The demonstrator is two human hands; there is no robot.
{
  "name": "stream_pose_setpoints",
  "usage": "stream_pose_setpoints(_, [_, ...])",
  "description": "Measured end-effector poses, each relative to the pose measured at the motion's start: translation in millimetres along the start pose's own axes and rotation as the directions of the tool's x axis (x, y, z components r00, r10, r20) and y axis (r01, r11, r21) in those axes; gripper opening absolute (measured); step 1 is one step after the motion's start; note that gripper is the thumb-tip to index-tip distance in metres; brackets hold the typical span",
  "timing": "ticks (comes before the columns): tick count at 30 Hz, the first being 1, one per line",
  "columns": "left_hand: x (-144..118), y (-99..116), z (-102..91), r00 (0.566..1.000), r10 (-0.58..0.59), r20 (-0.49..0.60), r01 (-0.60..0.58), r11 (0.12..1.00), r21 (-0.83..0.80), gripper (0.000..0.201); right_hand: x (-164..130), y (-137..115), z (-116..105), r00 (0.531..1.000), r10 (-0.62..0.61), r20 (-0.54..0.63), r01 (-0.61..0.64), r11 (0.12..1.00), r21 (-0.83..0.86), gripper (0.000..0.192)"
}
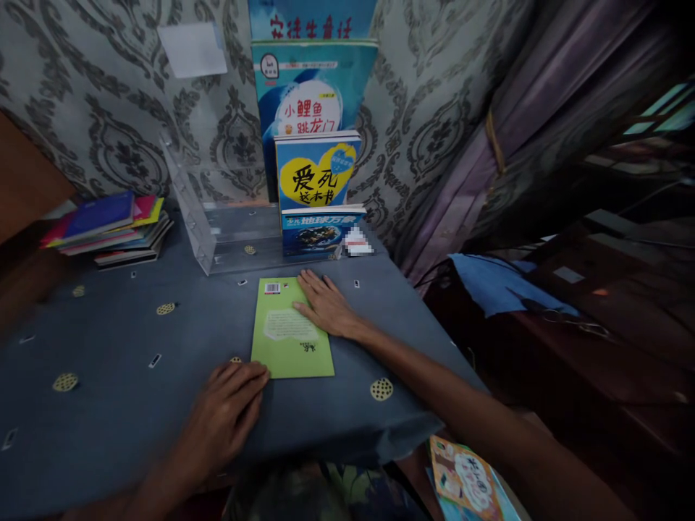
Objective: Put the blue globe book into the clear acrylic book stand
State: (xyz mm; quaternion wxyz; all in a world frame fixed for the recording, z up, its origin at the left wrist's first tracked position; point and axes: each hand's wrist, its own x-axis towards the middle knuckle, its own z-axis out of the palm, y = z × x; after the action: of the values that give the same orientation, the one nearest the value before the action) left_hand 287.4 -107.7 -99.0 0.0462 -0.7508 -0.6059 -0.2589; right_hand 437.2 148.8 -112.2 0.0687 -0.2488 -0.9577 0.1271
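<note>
A green book lies back cover up on the cloth-covered table, its barcode at the far left corner. My right hand rests flat across its upper right edge, fingers stretched out and thumb apart. At the near left corner, my left hand has its fingers bent and pressed together, the fingertips on the corner of the book; its thumb is partly hidden. Just beyond the book stands a clear acrylic rack. Its right side holds a blue earth book, a yellow-and-blue book and taller teal books behind.
A stack of books sits at the table's left rear. Patterned curtain hangs behind the rack, with a purple curtain tied at the right. Below the table's near right edge is an orange-covered book. Blue cloth lies farther right.
</note>
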Motion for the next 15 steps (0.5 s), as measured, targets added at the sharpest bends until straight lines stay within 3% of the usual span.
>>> stream_pose_setpoints(4, [8, -19, 1.2, 0.993, 0.002, 0.118, -0.005, 1.0, 0.018, 0.043, 8, 2, 0, 0.998, 0.056, -0.025, -0.057, 0.998, -0.02, 0.073])
stream_pose_setpoints(9, [40, -55, 9.3, 0.925, -0.007, 0.38, -0.015, 0.998, 0.055, 0.055, 7, 2, 2, 0.998, 0.051, -0.031, -0.052, 0.998, -0.023, 0.072])
stream_pose_setpoints(15, [101, -100, 34.1, 0.904, -0.11, 0.413, 0.074, 0.992, 0.102, 0.071, 7, 1, 1, 0.998, 0.059, -0.023, -0.06, 0.998, -0.024, 0.072])
